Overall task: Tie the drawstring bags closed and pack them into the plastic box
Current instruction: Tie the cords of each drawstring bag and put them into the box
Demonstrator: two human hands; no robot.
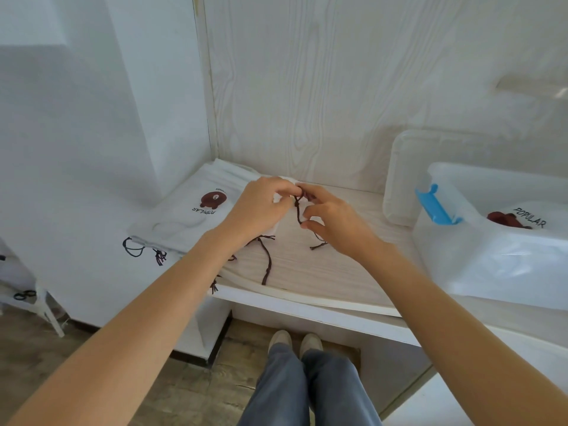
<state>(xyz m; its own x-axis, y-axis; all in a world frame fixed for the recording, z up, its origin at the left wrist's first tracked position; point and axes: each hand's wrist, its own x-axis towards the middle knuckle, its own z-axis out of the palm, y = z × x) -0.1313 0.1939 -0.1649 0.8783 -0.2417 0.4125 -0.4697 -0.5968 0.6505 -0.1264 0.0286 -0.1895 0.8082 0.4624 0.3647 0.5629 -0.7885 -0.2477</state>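
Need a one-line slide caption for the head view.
Left hand and right hand knot the dark brown drawstring of a white cloth bag beside the clear plastic box.

both bare forearms reach forward and converge. left hand has fingers curled, pinching at its tips; right hand also pinches, thumb and forefinger bent, the fingertips nearly touching.

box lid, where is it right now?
In the head view the lid stands on edge against the back wall on the right, just behind the plastic box, right of both hands.
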